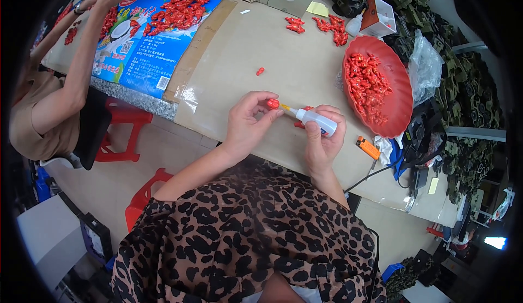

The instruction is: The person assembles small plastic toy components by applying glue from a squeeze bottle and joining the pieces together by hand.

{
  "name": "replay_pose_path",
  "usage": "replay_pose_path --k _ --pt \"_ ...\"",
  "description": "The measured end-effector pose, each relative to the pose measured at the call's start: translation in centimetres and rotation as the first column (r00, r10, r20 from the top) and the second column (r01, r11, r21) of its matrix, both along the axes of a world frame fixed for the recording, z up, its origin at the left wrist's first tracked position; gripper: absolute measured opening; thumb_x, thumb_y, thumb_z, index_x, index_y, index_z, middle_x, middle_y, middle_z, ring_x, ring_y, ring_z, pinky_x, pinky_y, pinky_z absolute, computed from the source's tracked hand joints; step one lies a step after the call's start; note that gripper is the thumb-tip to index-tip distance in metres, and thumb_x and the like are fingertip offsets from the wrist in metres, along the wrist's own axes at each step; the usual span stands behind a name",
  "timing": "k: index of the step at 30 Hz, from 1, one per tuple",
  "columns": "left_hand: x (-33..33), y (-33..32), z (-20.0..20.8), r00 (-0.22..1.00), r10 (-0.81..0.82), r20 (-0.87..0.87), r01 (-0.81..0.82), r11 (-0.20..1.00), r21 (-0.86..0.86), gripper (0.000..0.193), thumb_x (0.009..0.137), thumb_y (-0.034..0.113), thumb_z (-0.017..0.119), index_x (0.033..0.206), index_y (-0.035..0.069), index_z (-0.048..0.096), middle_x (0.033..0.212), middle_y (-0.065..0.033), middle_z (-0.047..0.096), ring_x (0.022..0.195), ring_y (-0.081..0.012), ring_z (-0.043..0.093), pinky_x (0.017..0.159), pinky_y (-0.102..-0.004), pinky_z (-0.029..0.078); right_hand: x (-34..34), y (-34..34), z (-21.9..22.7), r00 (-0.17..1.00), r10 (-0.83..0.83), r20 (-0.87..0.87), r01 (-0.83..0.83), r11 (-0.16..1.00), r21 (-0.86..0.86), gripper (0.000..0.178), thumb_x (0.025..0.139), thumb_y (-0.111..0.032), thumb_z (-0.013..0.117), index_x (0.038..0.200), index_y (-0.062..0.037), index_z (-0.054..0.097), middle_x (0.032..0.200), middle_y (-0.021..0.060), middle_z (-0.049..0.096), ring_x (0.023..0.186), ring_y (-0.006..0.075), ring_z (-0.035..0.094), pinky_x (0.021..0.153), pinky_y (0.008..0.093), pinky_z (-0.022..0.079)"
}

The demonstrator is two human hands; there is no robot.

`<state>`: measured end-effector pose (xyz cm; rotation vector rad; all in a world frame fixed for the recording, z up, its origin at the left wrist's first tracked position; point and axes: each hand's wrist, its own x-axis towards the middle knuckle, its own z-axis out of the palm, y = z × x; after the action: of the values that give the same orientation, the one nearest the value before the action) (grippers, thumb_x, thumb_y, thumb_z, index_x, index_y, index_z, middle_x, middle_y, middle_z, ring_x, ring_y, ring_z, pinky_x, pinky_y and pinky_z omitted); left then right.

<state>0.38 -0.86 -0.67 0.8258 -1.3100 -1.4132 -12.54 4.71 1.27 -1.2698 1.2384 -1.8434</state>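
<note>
Between thumb and fingertips, my left hand (246,126) pinches a small red plastic piece (273,103). My right hand (325,150) is wrapped round a white squeeze bottle (320,121) that looks like a glue bottle. Its yellow nozzle (287,107) points left, with the tip at or very close to the red piece; I cannot tell if they touch. Partly hidden behind the bottle, more red plastic (299,124) shows on the table. Farther off lies one small loose red part (260,71).
A red scalloped bowl (401,88) of red parts stands at the right, near an orange lighter (368,148) and a clear plastic bag (425,66). Red figures (339,31) lie beyond. At the left, a co-worker's arms (81,80) reach over a blue printed cardboard sheet (144,58).
</note>
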Motion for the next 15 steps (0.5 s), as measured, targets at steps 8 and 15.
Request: replay_pose_path --k 8,15 --pt "0.03 0.02 0.13 1.000 0.011 -0.009 -0.011 1.000 0.026 0.025 0.072 -0.004 0.060 0.096 -0.001 0.052 0.089 -0.0061 0.052 0.076 -0.0083 0.053 0.065 -0.0196 0.045 -0.18 0.06 0.20 1.000 0.009 -0.003 -0.008 1.000 0.022 0.025 0.078 -0.007 0.057 0.095 -0.0009 0.040 0.096 0.0108 0.044 0.075 0.0118 0.049 0.063 0.0209 0.043" --pt "0.04 0.04 0.22 1.000 0.011 -0.017 -0.010 0.999 0.037 0.026 0.072 -0.004 0.060 0.096 -0.001 0.052 0.089 -0.0060 0.052 0.077 -0.0086 0.053 0.065 -0.0200 0.045 -0.37 0.07 0.01 1.000 0.016 -0.016 -0.016 1.000 0.019 0.025 0.078 -0.008 0.057 0.094 -0.0005 0.040 0.095 0.0108 0.044 0.075 0.0118 0.050 0.062 0.0209 0.043"
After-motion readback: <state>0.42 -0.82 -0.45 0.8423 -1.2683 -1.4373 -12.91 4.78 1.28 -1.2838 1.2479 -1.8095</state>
